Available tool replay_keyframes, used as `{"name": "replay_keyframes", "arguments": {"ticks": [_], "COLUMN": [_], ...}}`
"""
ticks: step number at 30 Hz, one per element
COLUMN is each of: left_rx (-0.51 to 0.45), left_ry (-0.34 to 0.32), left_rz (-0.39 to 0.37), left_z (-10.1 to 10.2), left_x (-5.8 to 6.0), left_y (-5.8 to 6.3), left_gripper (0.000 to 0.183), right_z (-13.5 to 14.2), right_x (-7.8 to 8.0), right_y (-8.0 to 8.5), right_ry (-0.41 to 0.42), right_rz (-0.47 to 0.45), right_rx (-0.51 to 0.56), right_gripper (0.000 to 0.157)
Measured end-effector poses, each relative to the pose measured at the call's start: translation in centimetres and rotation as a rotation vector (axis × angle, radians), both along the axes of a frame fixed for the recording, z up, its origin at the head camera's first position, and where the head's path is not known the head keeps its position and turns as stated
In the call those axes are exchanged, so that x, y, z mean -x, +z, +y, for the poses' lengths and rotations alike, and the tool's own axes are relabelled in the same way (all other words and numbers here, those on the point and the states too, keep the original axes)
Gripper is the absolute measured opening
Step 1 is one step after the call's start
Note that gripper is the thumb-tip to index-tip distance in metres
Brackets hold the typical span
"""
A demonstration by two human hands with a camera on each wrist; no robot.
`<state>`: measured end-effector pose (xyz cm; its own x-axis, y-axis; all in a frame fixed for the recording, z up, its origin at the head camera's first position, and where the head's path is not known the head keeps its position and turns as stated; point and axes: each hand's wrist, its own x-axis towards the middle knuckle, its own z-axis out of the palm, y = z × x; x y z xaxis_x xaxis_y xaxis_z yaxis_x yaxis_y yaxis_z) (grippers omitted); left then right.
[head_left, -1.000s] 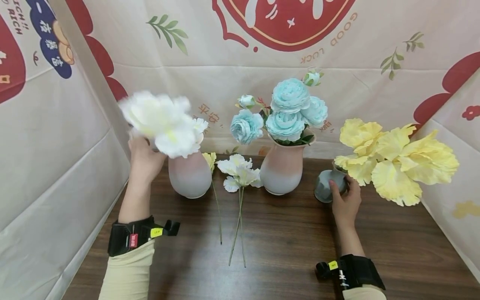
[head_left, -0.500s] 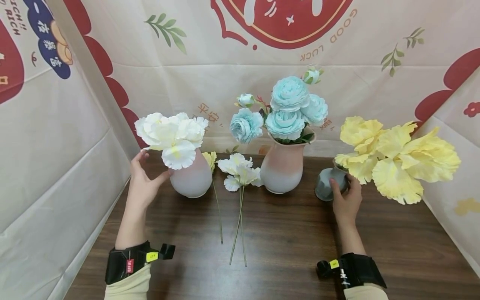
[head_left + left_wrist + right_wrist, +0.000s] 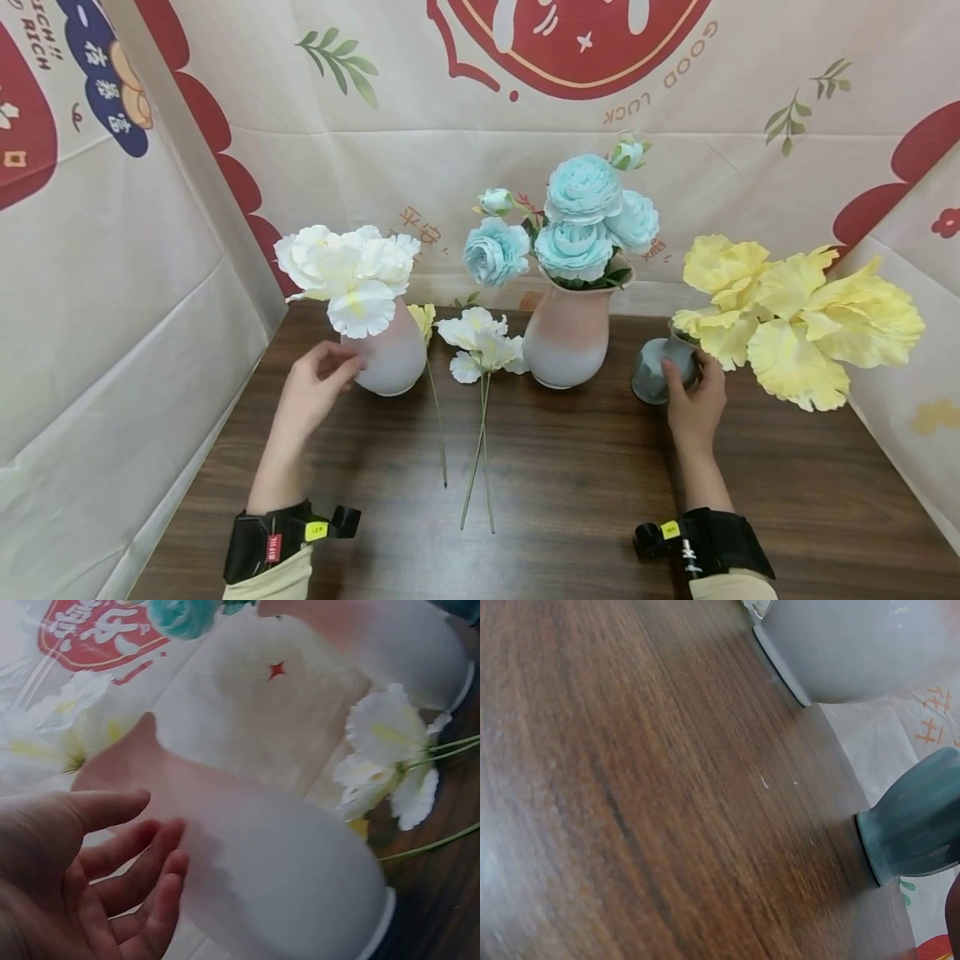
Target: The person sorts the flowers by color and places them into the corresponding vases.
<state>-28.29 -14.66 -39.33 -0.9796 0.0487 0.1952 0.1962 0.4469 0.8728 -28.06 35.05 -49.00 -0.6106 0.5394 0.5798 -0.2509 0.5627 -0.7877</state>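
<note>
My left hand (image 3: 322, 383) is right beside the left pink-and-white vase (image 3: 390, 354), fingers loosely bent and holding nothing. In the left wrist view its thumb and fingertips overlap the side of that vase (image 3: 292, 862). White flowers (image 3: 348, 267) stand in this vase and cover its mouth. My right hand (image 3: 693, 404) grips a small grey-blue vase (image 3: 651, 371) at the right, thumb on its near side. Large yellow flowers (image 3: 795, 321) lean out of it to the right. The right wrist view shows the small vase's base (image 3: 900, 832) on the table; most of the hand is outside that view.
Another pink-and-white vase (image 3: 566, 342) holding light blue flowers (image 3: 581, 208) stands in the middle. Between the two larger vases lie white flowers (image 3: 483, 342) with crossed stems and a yellow flower (image 3: 423, 321). Printed cloth (image 3: 315, 158) walls the wooden table (image 3: 570, 500).
My left hand has let go of the white flowers, which settled in the left vase, and has come down beside the vase. My right hand keeps its grip on the small vase.
</note>
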Motion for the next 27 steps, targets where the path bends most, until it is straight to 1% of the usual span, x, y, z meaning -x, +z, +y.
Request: {"name": "replay_keyframes", "arguments": {"ticks": [2, 4, 8, 11, 14, 21, 27], "left_rx": [-0.004, -0.016, -0.047, -0.061, -0.073, -0.073, -0.06], "left_ry": [-0.072, -0.129, -0.194, -0.215, -0.234, -0.255, -0.267], "left_rz": [-0.019, -0.039, -0.081, -0.123, -0.159, -0.2, -0.23], "left_z": [0.5, 1.2, 3.0, 4.3, 5.5, 7.7, 9.2], "left_x": [0.1, 0.2, 0.3, 0.1, -0.1, -0.3, -0.5], "left_y": [-0.5, -1.0, -2.0, -2.8, -3.5, -4.9, -5.8], "left_gripper": [0.031, 0.031, 0.031, 0.03, 0.027, 0.018, 0.02], "right_z": [-0.1, -0.5, -1.7, -2.5, -2.7, -2.6, -2.5], "right_x": [-0.1, -0.3, -1.1, -1.6, -1.8, -1.7, -1.6], "right_y": [0.2, 0.6, 1.9, 2.7, 3.0, 2.9, 2.9], "right_ry": [0.002, 0.002, 0.004, 0.006, 0.006, 0.003, 0.009], "right_rz": [0.001, 0.002, 0.006, 0.009, 0.011, -0.008, -0.011], "right_rx": [-0.004, -0.006, -0.009, -0.011, -0.016, -0.002, 0.0], "right_gripper": [0.046, 0.045, 0.043, 0.041, 0.041, 0.042, 0.042]}}
